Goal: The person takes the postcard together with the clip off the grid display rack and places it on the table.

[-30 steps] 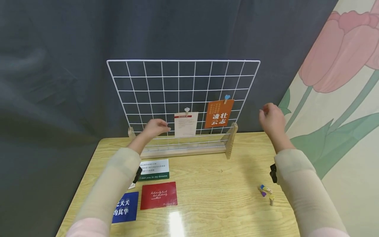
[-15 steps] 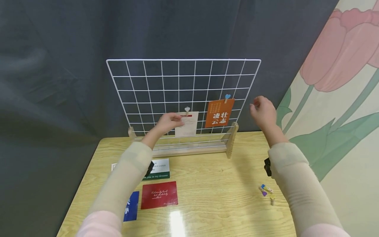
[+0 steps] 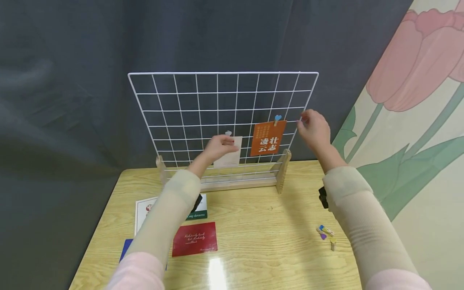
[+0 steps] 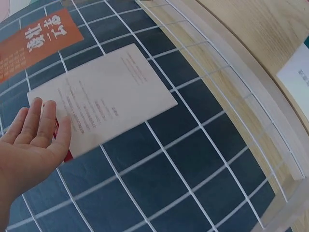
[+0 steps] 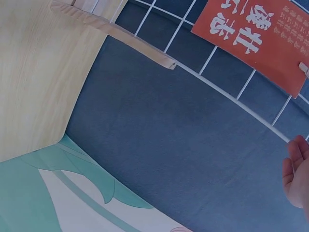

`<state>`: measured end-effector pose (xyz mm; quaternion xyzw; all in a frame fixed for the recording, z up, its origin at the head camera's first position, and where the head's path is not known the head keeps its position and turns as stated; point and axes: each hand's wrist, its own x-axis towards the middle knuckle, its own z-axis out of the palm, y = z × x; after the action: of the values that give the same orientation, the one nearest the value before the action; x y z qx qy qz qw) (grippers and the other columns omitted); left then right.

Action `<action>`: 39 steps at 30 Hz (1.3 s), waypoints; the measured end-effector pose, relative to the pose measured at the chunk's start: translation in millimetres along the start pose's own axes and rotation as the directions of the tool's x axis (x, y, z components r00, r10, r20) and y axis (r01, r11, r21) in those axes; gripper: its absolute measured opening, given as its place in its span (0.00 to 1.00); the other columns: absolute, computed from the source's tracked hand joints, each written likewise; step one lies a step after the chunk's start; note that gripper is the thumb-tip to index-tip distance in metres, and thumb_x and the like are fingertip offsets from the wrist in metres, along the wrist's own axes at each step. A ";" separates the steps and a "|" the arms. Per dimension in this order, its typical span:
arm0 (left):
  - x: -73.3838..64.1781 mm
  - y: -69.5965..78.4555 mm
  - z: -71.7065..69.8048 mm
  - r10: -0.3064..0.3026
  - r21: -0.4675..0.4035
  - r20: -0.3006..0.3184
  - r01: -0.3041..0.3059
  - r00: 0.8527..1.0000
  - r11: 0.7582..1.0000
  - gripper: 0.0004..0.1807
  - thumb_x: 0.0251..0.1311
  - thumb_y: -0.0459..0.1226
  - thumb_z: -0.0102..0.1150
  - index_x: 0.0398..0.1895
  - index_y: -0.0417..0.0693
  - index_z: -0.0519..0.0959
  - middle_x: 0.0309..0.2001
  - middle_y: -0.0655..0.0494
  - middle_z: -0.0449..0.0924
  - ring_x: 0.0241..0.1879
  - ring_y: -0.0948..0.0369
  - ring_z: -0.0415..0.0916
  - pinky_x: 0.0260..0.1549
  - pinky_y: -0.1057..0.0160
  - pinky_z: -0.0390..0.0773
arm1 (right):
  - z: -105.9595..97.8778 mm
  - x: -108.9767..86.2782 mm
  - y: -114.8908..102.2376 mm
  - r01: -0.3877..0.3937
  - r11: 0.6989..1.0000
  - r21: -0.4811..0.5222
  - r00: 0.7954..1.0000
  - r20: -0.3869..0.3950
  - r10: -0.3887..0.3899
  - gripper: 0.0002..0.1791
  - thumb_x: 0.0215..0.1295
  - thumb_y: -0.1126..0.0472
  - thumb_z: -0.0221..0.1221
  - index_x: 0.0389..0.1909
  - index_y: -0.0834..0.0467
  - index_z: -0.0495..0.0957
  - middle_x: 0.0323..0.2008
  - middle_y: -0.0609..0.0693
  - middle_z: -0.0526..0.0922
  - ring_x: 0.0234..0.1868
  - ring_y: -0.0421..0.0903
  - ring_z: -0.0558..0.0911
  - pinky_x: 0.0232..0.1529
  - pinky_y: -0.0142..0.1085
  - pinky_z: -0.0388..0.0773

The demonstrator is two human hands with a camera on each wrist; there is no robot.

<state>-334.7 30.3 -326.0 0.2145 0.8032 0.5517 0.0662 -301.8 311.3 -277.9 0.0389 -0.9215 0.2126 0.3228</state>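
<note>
A white wire grid (image 3: 222, 73) stands upright in a wooden base (image 3: 239, 185). Clipped to it are a cream printed card (image 3: 227, 162) with a white heart clip (image 3: 228, 133) and, further right, an orange card (image 3: 268, 139) with a blue heart clip (image 3: 277, 117). My left hand (image 3: 218, 148) is in front of the cream card's upper part and covers some of it; the left wrist view shows its fingers (image 4: 33, 121) extended, holding nothing. Beside the grid's right edge is my right hand (image 3: 315, 129), fingers loosely bent with nothing visible in them; contact with the wire is unclear.
On the wooden table (image 3: 261, 233) lie a red card (image 3: 194, 239), a green-and-white card (image 3: 197, 214), a white-bordered card (image 3: 142, 209) and a blue card (image 3: 126, 245), partly under my left sleeve. Several small clips (image 3: 324, 233) lie at the right. A dark curtain (image 3: 72, 100) hangs behind.
My left hand has moved right from beside the cream card to in front of it. My right hand has come left and slightly up, to the grid's right edge. The cards stay in place.
</note>
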 end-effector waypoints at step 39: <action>14.6 8.0 58.1 -0.060 0.031 -0.036 0.061 0.998 0.998 0.28 0.48 0.37 0.61 0.53 0.35 0.67 0.51 0.43 0.68 0.50 0.52 0.65 0.45 0.59 0.68 | 9.6 21.3 -55.2 0.024 0.983 -0.184 0.906 0.420 0.057 0.26 0.59 0.57 0.49 0.58 0.64 0.61 0.55 0.62 0.65 0.50 0.60 0.67 0.44 0.52 0.66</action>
<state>-325.8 88.6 -339.0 0.1811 0.8193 0.5401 0.0652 -312.6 258.6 -251.4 0.0461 -0.9855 0.1155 0.1158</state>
